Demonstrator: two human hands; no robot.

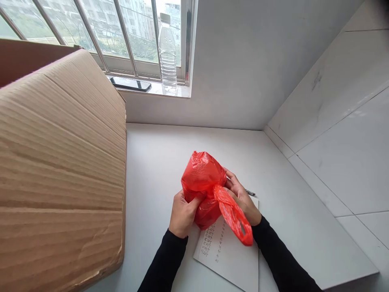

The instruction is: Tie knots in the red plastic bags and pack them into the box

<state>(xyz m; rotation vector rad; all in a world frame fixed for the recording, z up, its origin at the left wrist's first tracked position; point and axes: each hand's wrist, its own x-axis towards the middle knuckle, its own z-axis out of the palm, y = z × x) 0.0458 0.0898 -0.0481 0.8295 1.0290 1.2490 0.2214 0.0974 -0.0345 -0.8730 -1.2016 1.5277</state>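
A red plastic bag (202,172), filled out by something inside that I cannot see, is held between both hands above the white table. My left hand (185,211) is closed on the bag's left side, its thumb pressed across the front. On the right side, my right hand (241,198) grips the bag, with some fingers behind it. The twisted handle part of the bag hangs down to the right, in front of my right wrist. Beneath the bag lies a notebook (235,259) with handwritten columns, partly covered. A pen (250,193) shows just beyond my right hand.
A large cardboard box (67,170) stands at the left, its flap raised. On the windowsill are a dark phone (130,84) and a clear water bottle (167,56). The white table (152,162) meets a grey wall behind and a tiled wall at the right.
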